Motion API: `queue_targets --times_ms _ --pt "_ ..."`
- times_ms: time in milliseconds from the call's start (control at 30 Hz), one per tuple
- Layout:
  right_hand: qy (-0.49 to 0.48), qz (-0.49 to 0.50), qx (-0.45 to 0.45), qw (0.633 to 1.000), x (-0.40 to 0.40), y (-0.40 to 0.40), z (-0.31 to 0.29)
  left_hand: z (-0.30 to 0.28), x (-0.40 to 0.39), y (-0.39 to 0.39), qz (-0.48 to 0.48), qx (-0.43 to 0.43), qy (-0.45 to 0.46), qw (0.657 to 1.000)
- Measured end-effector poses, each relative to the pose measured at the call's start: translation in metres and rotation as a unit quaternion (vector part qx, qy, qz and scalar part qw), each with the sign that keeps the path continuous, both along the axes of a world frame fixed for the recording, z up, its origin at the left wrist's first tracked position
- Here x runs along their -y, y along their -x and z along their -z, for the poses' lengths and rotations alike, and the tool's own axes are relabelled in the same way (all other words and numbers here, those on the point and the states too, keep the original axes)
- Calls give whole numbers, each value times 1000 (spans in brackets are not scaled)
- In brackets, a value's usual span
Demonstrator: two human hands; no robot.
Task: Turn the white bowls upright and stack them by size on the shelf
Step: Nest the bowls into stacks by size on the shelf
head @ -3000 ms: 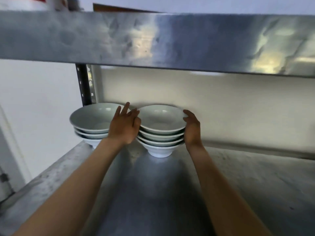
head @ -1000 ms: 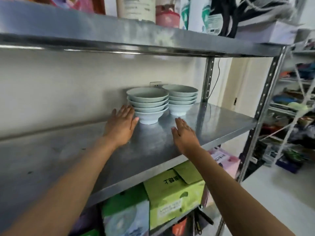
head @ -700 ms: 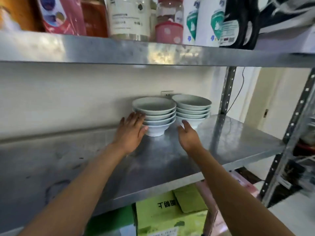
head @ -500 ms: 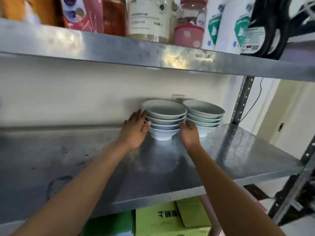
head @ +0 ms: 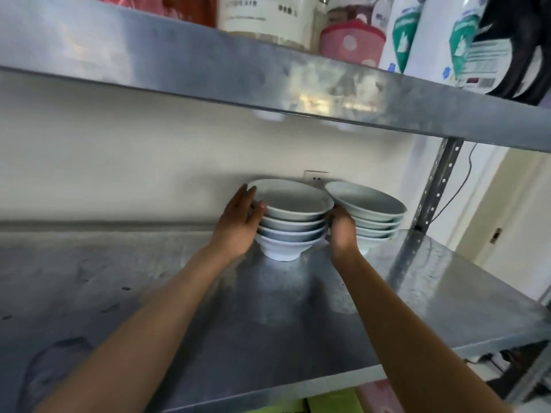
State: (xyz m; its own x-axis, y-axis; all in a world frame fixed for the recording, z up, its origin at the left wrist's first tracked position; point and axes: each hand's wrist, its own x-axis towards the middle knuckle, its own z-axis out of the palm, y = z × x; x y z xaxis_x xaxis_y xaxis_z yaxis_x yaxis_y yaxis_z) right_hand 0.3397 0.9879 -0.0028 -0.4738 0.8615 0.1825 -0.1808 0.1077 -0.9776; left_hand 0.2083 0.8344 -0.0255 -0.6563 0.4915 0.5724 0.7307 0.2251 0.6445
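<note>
Left stack: upright white bowls [head: 290,217], nested, standing on the metal shelf [head: 298,308] against the back wall.
Right stack: second pile of upright bowls [head: 374,214], just beside the first, near the shelf post [head: 435,186].
Left hand [head: 238,225]: fingers curved round the left stack's left side, holding it.
Right hand [head: 341,231]: fingers curled against that stack's right side, between the two piles.
Upper shelf [head: 268,73]: carries jars and packets.

White bowls [head: 293,216] on a grey metal shelf [head: 268,317]; above, a pink white-dotted jar [head: 351,44].
</note>
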Motion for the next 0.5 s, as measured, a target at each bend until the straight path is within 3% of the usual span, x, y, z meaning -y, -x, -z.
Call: queue_targets --times_ms 100,167,233,500 --pt "22 -31 -4 999 -19 14 0 -4 -11 3 1 62 -46 997" --pt "-59 -53 57 995 -26 19 -3 -9 -20 6 -7 84 -57 995" --pt "-106 -36 75 991 -27 23 -1 -12 -26 7 -20 85 -75 993" --pt "-76 -19 53 996 -23 24 12 0 -34 8 -85 49 -141 985"
